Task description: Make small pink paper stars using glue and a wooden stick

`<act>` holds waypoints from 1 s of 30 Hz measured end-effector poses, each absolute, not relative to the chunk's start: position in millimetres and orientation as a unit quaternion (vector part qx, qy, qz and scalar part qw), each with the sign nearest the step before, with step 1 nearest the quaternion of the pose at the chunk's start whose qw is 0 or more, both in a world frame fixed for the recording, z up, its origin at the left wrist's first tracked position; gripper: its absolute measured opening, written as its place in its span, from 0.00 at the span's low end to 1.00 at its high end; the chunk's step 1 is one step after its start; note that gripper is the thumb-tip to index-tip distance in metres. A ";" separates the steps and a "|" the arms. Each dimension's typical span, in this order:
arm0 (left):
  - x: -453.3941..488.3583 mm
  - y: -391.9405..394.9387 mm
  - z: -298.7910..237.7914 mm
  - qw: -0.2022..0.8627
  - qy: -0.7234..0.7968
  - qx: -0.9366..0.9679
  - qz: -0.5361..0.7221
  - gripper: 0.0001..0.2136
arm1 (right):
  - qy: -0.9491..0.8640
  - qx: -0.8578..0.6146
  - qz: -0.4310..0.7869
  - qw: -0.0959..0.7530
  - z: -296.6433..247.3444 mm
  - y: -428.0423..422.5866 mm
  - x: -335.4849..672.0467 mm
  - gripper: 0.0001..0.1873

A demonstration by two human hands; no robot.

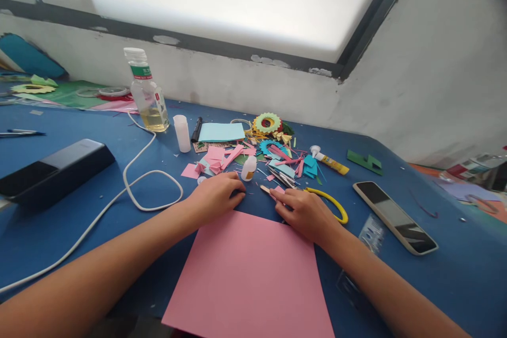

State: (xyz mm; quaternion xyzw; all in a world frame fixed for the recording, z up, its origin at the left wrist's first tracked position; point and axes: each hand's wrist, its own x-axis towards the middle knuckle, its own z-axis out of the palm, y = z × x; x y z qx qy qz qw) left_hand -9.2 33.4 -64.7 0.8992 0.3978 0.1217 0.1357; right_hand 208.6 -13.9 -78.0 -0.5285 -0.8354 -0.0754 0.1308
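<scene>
A large pink paper sheet [249,280] lies on the blue table [79,222] in front of me. My left hand [217,195] rests with curled fingers at the sheet's far left corner, just below a small white glue bottle [249,168]. My right hand [304,212] sits at the sheet's far right corner, fingers pinched on a small pink paper piece [273,190]. Yellow-handled scissors [332,202] lie right beside that hand. What the left fingers hold, if anything, is hidden.
A heap of paper scraps [273,161] and a paper flower [267,123] lie beyond my hands. A phone [395,216] lies at right, a glue stick [330,161] behind it. A black box [51,169], white cable [138,185], and bottle [147,97] stand left.
</scene>
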 end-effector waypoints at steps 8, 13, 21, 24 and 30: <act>-9.4 33.5 -64.8 0.129 0.398 0.900 0.123 0.11 | -0.818 -0.540 -0.089 0.176 -77.3 -14.1 210.0 0.17; -10.1 34.2 -67.0 0.129 0.395 0.900 0.127 0.11 | -0.814 -0.545 -0.088 0.184 -78.8 -10.0 206.0 0.17; -10.2 34.9 -67.3 0.130 0.392 0.902 0.127 0.11 | -0.829 -0.527 -0.091 0.162 -81.5 -13.3 207.0 0.16; -10.2 35.0 -67.0 0.129 0.392 0.903 0.124 0.11 | -0.830 -0.522 -0.088 0.173 -80.5 -14.9 209.4 0.16; -10.1 33.9 -66.5 0.127 0.397 0.901 0.122 0.12 | -0.800 -0.550 -0.089 0.224 -75.0 -13.9 212.3 0.18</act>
